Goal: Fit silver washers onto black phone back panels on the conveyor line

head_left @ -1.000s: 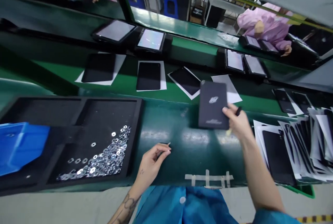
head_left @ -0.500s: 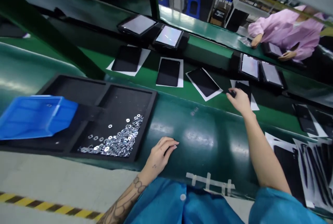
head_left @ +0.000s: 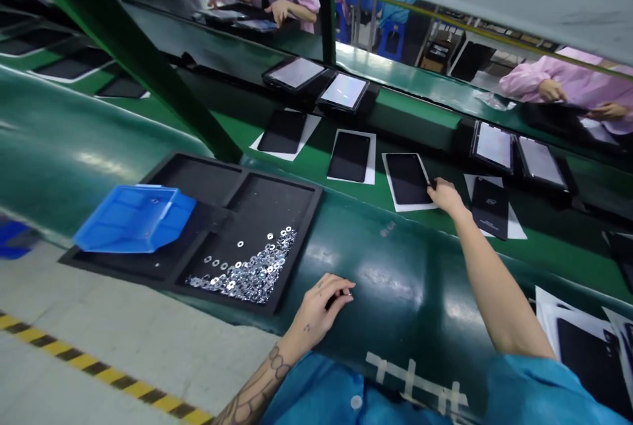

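My left hand point(head_left: 324, 306) is above the green bench top, with thumb and fingers pinched around a small shiny metal piece point(head_left: 350, 292). To its left, a black divided tray point(head_left: 301, 240) holds a heap of ring-shaped metal washers point(head_left: 260, 270) in its near right compartment. My right hand point(head_left: 446, 197) reaches over the green belt, its fingers closed on a small dark object point(head_left: 433, 183). It is at the right edge of a black tablet-like panel point(head_left: 407, 178) on a white sheet. Just right of that hand lies another black panel point(head_left: 490, 206) with pale print.
A blue bin point(head_left: 131, 221) sits on the tray's left part. More black panels point(head_left: 349, 156) lie along the belt point(head_left: 297, 178). Beyond are lit screens point(head_left: 345, 91) and co-workers in pink. A slanted green post point(head_left: 148, 76) crosses the left; sheeted panels point(head_left: 591, 352) are at lower right.
The black panel by my right hand has turned from slanted to nearly square with the bench. My right hand has come left to its edge. The view has shifted, and my left hand stays pinched.
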A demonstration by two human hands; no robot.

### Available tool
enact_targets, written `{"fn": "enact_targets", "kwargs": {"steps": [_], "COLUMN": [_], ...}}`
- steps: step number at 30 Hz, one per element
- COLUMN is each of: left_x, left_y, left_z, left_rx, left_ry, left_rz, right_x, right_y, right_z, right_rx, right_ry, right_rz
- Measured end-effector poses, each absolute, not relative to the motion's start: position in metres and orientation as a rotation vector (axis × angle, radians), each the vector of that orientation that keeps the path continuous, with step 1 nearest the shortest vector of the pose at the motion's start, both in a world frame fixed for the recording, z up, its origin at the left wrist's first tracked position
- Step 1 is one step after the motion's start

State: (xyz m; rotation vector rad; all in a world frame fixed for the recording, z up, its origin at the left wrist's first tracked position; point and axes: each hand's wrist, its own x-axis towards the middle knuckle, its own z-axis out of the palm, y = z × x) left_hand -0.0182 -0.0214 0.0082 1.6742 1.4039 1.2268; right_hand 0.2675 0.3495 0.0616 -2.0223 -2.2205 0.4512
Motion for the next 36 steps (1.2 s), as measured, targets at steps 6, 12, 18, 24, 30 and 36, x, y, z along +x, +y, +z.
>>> {"fn": "enact_targets", "kwargs": {"steps": [6,12,18,24,30,36], "left_x": [-0.020,-0.019,-0.027,-0.048,-0.045,-0.023], "left_y": [-0.021,-0.022,-0.022,0.010,0.066,0.118], "left_z": [0.013,0.016,0.022,0.047,0.058,0.050], "left_rx": [1.773,1.663,1.421,1.346,1.515,1.640], "left_ry": [1.353,1.372,1.465,1.492,1.445,1.376], "left_rz": [1.157,1.275,1.315,1.340,1.033,0.716], "right_x": [0.263,0.264,0.240,0.177,0.194,0.267], "right_y": [0.327,0.259,0.137,0.055,0.082,0.166], "right_z": [0.093,0.188,0.219,0.133,0.104,0.065], "right_rx": [-1.609,-1.281,-0.951,-0.793,-0.869,-0.693], "right_ry": [-1.806,-1.723,-2.599,-3.168,-2.571,-0.719], "right_rz": [0.773,0.834,0.242,0.343,1.256,1.813]}}
